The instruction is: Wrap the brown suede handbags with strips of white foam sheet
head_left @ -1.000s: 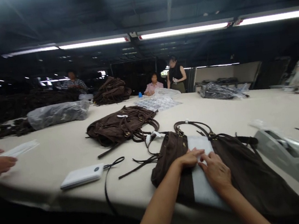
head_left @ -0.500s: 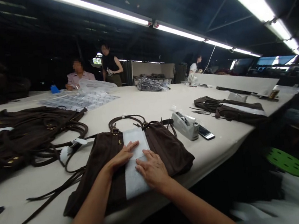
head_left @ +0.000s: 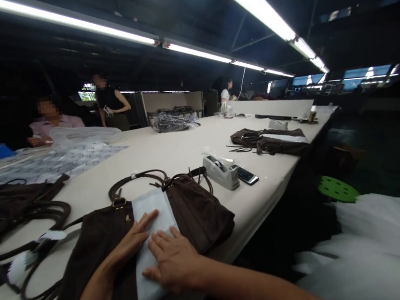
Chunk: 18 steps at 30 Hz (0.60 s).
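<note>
A dark brown handbag (head_left: 199, 213) lies flat on the table in front of me, its looped handles pointing away. A band of white paper (head_left: 150, 202) runs down the middle of the bag. My left hand (head_left: 137, 234) rests on the left edge of the band with its fingers stretched out. Lower down, my right hand (head_left: 173, 258) presses flat on the paper, fingers spread. Neither hand grips anything. Just beyond the bag's right handle stands a grey tape dispenser (head_left: 221, 172), with a phone (head_left: 246, 174) beside it.
More brown bags (head_left: 13, 207) with straps lie at the left. Another wrapped bag (head_left: 271, 138) is farther right on the white table (head_left: 170, 148). Plastic bags (head_left: 81, 135) lie near a seated person (head_left: 54, 123). A green stool (head_left: 338, 189) and white sheeting (head_left: 390, 243) are off the right edge.
My view has swung right, so the bag and table things sit farther left. My right hand has flattened out on the paper; my left hand stays on it.
</note>
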Each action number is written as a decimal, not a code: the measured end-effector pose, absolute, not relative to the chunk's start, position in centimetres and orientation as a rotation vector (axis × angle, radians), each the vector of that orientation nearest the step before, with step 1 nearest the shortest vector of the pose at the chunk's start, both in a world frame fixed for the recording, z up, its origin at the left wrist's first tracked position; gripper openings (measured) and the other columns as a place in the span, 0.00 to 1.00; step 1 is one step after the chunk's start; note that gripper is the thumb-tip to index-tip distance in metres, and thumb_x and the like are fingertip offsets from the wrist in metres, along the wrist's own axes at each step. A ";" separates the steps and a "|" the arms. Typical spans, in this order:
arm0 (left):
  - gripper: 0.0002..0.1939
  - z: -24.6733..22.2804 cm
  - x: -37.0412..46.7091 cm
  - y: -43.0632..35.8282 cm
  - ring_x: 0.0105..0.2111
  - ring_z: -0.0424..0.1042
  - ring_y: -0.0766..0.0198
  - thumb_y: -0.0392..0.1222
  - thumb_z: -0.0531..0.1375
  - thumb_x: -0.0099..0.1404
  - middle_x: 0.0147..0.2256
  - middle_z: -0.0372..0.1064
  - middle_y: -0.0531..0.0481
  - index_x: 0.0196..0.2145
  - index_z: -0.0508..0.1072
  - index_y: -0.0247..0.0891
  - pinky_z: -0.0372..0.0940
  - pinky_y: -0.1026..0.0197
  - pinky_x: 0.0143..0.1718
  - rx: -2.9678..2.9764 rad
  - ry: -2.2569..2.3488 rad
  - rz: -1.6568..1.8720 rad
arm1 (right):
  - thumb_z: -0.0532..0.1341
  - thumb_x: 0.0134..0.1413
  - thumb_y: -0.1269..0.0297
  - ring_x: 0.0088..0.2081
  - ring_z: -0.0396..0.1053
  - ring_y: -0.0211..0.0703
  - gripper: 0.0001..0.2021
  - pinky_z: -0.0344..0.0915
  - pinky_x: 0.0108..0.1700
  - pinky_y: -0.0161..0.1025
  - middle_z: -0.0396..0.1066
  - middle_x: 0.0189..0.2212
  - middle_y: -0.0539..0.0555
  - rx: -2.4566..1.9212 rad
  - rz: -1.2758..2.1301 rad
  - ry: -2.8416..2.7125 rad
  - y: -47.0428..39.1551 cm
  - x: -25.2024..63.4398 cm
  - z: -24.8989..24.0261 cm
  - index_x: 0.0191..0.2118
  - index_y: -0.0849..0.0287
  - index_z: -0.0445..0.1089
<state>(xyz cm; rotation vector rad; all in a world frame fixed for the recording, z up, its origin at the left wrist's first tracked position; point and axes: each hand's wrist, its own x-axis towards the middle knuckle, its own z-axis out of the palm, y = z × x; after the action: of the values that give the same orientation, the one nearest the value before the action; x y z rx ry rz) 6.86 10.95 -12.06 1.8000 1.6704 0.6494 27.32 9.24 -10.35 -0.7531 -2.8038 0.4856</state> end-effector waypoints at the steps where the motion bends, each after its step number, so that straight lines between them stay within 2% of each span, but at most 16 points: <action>1: 0.41 -12.1 6.7 11.0 0.68 0.33 0.53 0.46 0.48 0.55 0.66 0.45 0.48 0.66 0.52 0.29 0.28 0.46 0.68 1.807 1.665 0.644 | 0.42 0.68 0.46 0.69 0.42 0.50 0.35 0.37 0.71 0.53 0.48 0.67 0.65 -0.745 0.471 -2.783 8.7 27.8 -10.6 0.67 0.73 0.51; 4: 0.40 -12.5 6.4 11.3 0.68 0.33 0.54 0.45 0.48 0.56 0.66 0.44 0.49 0.66 0.52 0.30 0.31 0.46 0.68 1.816 1.677 0.620 | 0.42 0.69 0.47 0.69 0.43 0.51 0.34 0.40 0.70 0.53 0.48 0.67 0.65 -0.704 0.436 -2.737 7.3 29.6 -11.2 0.67 0.72 0.50; 9: 0.36 -13.0 6.7 11.2 0.68 0.31 0.53 0.50 0.43 0.63 0.66 0.43 0.50 0.67 0.50 0.34 0.26 0.42 0.66 1.903 1.757 0.534 | 0.46 0.68 0.48 0.67 0.49 0.51 0.31 0.45 0.69 0.53 0.54 0.65 0.65 -0.579 0.303 -2.660 5.4 32.7 -12.6 0.65 0.70 0.54; 11: 0.36 -13.1 7.1 11.1 0.68 0.31 0.53 0.51 0.40 0.65 0.67 0.41 0.49 0.67 0.50 0.33 0.26 0.41 0.66 1.919 1.826 0.475 | 0.49 0.67 0.48 0.62 0.59 0.50 0.26 0.51 0.67 0.51 0.65 0.58 0.61 -0.539 0.300 -2.665 5.0 33.7 -12.3 0.58 0.65 0.64; 13: 0.35 -13.2 7.5 10.9 0.68 0.31 0.54 0.50 0.38 0.65 0.67 0.41 0.49 0.67 0.50 0.32 0.27 0.42 0.67 1.932 1.891 0.436 | 0.52 0.67 0.50 0.52 0.69 0.45 0.20 0.58 0.63 0.47 0.75 0.46 0.54 -0.526 0.330 -2.678 5.1 34.4 -11.1 0.45 0.60 0.71; 15: 0.35 -13.4 7.9 10.9 0.68 0.33 0.55 0.49 0.37 0.66 0.66 0.44 0.49 0.66 0.52 0.33 0.28 0.43 0.67 1.939 1.944 0.454 | 0.52 0.67 0.51 0.45 0.72 0.42 0.18 0.63 0.57 0.42 0.76 0.38 0.50 -0.538 0.331 -2.658 6.1 34.4 -9.1 0.37 0.59 0.72; 18: 0.34 -13.7 8.2 10.8 0.67 0.39 0.55 0.48 0.39 0.64 0.65 0.49 0.47 0.64 0.56 0.33 0.32 0.43 0.68 1.916 2.008 0.523 | 0.52 0.67 0.53 0.47 0.72 0.46 0.19 0.66 0.53 0.42 0.76 0.40 0.54 -0.586 0.278 -2.630 9.1 32.9 -6.6 0.39 0.62 0.73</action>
<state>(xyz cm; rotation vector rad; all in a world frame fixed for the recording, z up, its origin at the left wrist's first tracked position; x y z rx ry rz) 8.22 10.83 -13.70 1.9159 2.0080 0.5228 32.85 9.14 -6.59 -0.5863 -2.6302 0.2783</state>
